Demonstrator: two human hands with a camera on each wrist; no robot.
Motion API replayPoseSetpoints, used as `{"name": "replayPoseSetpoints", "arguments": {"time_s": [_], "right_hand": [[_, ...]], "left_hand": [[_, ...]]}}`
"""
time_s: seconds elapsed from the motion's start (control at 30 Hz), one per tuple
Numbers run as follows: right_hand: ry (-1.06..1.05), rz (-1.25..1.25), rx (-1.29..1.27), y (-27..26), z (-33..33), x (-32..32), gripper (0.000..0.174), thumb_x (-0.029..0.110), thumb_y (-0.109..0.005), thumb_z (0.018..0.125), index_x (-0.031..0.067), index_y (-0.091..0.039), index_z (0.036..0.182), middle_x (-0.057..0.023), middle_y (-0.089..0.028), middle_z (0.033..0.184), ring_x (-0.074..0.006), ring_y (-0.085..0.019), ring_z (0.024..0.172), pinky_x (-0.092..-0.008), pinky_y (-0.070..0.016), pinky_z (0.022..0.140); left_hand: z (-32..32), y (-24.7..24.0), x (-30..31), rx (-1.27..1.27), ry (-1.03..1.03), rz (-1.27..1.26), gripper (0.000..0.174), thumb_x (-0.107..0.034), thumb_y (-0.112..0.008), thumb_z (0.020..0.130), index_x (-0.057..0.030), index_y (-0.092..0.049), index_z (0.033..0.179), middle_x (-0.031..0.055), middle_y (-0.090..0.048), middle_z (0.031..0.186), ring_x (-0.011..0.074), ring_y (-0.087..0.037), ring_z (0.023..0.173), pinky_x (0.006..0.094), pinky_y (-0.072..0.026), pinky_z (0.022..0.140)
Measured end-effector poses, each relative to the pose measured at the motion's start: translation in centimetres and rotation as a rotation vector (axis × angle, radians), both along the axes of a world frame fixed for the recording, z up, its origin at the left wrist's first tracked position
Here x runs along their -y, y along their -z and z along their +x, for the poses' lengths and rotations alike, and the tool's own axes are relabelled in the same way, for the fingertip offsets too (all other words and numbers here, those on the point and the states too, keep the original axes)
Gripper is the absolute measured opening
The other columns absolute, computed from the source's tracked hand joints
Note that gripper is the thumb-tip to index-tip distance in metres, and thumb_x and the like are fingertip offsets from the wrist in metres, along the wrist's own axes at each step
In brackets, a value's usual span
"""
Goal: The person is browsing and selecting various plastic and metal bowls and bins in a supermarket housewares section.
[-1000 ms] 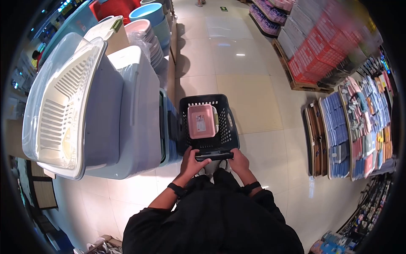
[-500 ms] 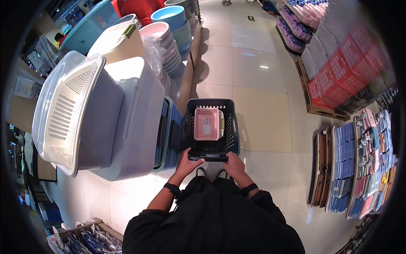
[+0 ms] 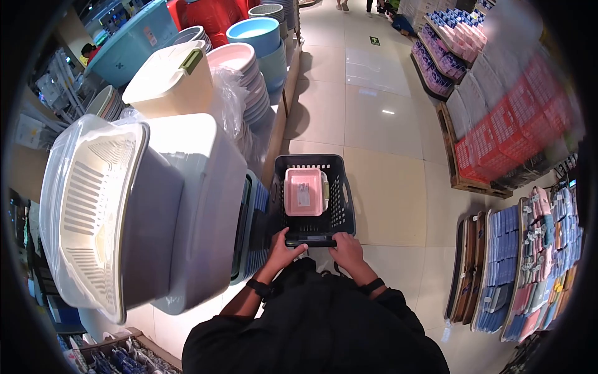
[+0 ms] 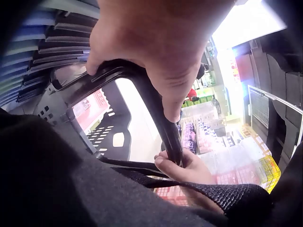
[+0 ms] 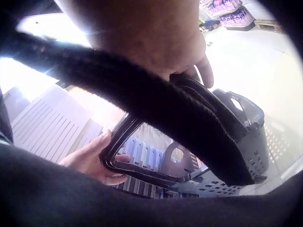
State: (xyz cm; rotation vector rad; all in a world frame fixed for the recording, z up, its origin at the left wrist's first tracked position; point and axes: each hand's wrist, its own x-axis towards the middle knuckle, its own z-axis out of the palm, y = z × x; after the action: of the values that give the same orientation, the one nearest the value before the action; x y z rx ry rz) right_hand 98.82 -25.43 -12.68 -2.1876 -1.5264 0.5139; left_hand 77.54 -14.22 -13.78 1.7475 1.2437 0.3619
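Note:
Ahead of my body is a black shopping basket (image 3: 349,206) with slotted sides. Its raised black handle (image 3: 309,241) crosses between my two hands. My left hand (image 3: 280,254) grips the handle's left corner, thumb pointing inward along the bar. At the right end, my right hand (image 3: 349,251) grips the same bar; in the left wrist view its thumb and fingers wrap the handle (image 4: 165,127). Inside the basket lies a pink plastic box (image 3: 304,202) with a label, on top of a white container with a green clip (image 3: 326,192).
Large storage bins (image 3: 205,181) and a dish rack (image 3: 93,199) stand close on the left, basins (image 3: 252,37) beyond. A tiled aisle (image 3: 386,187) runs ahead. Red crates (image 3: 511,118) on a pallet and racks of folded goods (image 3: 504,249) line the right; people stand far off.
The head view has tilted up and turned left, so shelves and aisle sit lower and farther right. The basket appears slightly lower and my shoes are now hidden. Both hands keep hold of the handle.

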Motion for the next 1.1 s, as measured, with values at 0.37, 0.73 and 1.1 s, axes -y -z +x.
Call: {"name": "replayPoseSetpoints", "arguments": {"time_s": [0.37,0.73,1.1], "right_hand": [[-0.164,0.081,0.056,-1.5,1.7,-5.7,0.038,0.04,-0.075,0.07,0.0087,-0.063,0.089,-0.0085,-0.063,0.088,-0.0297,-0.059,0.089,-0.0417,-0.0442,0.078],[-0.21,-0.012,0.033,-1.4,4.9,-10.1,0.047,0.051,-0.072,0.073,0.007,-0.064,0.086,-0.0117,-0.065,0.082,-0.0319,-0.062,0.082,-0.0422,-0.0455,0.074],[-0.279,0.103,0.008,-0.6,9.0,-16.7,0.046,0.051,-0.07,0.074,0.0073,-0.062,0.082,-0.0131,-0.066,0.082,-0.0333,-0.063,0.08,-0.0439,-0.0459,0.072]], "left_hand": [[1.8,-0.2,-4.5,0.036,0.103,-0.036,0.091,-0.045,-0.079,0.072,0.0058,-0.039,0.136,0.0295,-0.043,0.135,0.04,-0.042,0.128,0.0433,-0.036,0.106],[3.7,1.2,-8.1,0.061,0.09,0.034,0.094,-0.043,-0.079,0.074,0.0016,-0.033,0.141,0.0308,-0.03,0.145,0.0413,-0.034,0.134,0.0443,-0.0318,0.11],[8.0,1.0,-11.2,0.081,-0.305,-0.122,0.111,-0.042,-0.083,0.07,0.007,-0.018,0.146,0.029,-0.038,0.141,0.034,-0.039,0.132,0.0391,-0.0338,0.108]]}}
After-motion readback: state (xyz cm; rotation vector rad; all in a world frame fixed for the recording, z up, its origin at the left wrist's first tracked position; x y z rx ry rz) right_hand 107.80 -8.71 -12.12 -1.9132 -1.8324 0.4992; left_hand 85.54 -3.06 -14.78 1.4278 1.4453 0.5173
